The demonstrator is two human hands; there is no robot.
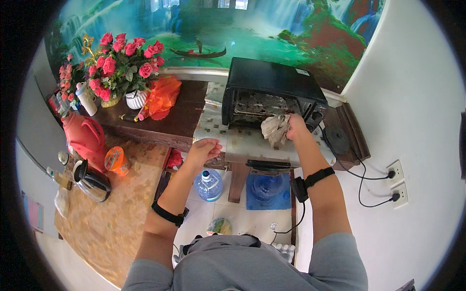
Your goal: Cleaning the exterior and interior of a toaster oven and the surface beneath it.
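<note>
My right hand [294, 127] is closed around a crumpled grey-beige rag [274, 131]. It is at the front opening of a black toaster oven [272, 80], near the knob side. The oven's front is uncovered, and a wire rack [264, 105] and stained inner surfaces show inside. Part of the oven's lower opening is hidden behind the rag. My left hand [206, 150] hovers in front of the stand's edge, left of the oven, its fingers loosely curled and apart with nothing in them.
The oven sits on a patterned cover [212, 116]. Pink artificial flowers [121, 60] and an orange plastic bag [164, 97] stand left. A wooden table holds a red jug [83, 138], a metal kettle [91, 182] and an orange tub [117, 161]. Cables run to wall sockets [397, 180]. A water bottle [208, 185] stands below.
</note>
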